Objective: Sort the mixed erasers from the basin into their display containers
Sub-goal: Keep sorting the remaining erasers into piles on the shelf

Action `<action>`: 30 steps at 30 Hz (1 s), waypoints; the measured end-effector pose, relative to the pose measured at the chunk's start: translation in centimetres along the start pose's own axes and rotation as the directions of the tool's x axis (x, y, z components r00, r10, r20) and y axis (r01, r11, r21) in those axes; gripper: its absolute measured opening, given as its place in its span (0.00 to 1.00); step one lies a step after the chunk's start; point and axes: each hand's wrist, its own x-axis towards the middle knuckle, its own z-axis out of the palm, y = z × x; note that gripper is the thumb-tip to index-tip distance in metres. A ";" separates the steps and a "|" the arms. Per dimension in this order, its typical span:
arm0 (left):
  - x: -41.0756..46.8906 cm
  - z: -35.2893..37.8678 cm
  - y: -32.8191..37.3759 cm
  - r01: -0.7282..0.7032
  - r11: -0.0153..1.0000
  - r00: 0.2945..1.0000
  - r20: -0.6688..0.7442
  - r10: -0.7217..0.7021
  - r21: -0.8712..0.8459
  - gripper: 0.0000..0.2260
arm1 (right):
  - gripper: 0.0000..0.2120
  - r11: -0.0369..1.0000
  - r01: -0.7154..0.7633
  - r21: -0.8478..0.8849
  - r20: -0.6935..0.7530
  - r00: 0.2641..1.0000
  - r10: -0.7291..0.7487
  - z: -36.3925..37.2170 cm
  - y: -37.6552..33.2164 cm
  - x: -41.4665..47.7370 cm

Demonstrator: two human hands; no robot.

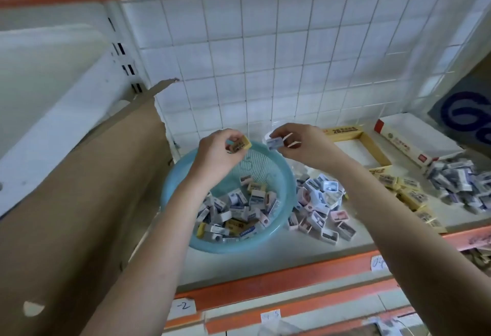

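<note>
**Two erasers in hand, neither yet placed**

A big cardboard sheet (93, 189) fills the left of the frame. Right of it, on the shelf (265, 264), one blue basin (170, 192) sits at centre, holding dozens of mixed erasers, too many to count. Two open boxes lie at upper right: a yellow-edged box (376, 148) and a white box (417, 133). Three loose heaps lie right of the basin: a pink-and-white heap (321, 202), a yellow heap (409, 189) and a blue-and-white heap (457, 181).

Above the basin's far rim, the left hand (215, 155) pinches one yellow eraser (240, 145) and the right hand (300, 147) pinches one blue-and-white eraser (275, 143).

This looks like the step between pick and drop. Next, each eraser likely needs carrying right to its matching kind.
</note>
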 end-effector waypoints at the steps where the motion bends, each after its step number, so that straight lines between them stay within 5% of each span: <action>1: 0.2 0.6 0.8 -0.017 1.000 0.999 0.027 0.017 -0.013 0.13 | 0.13 1.000 -0.025 -0.008 -0.018 1.000 0.025 -0.8 0.8 -0.6; 5: 0.8 3.0 4.1 -0.081 0.994 0.989 0.120 0.090 -0.077 0.11 | 0.15 0.991 -0.134 0.000 -0.028 0.991 0.134 -3.5 3.8 -2.9; 12: 1.7 5.7 6.8 -0.169 0.983 0.945 0.273 0.182 -0.069 0.12 | 0.18 0.975 -0.203 -0.092 0.202 0.955 0.218 -4.3 6.1 -5.5; 21: 1.2 11.2 12.0 -0.242 0.965 0.898 0.353 0.262 -0.100 0.22 | 0.12 0.939 -0.218 0.266 -0.023 0.972 0.232 -9.6 7.8 -9.0; 30: -2.0 17.5 14.6 -0.145 0.966 0.912 0.350 0.215 -0.215 0.38 | 0.15 0.967 -0.233 -0.105 -0.059 0.972 0.228 -12.0 13.1 -12.3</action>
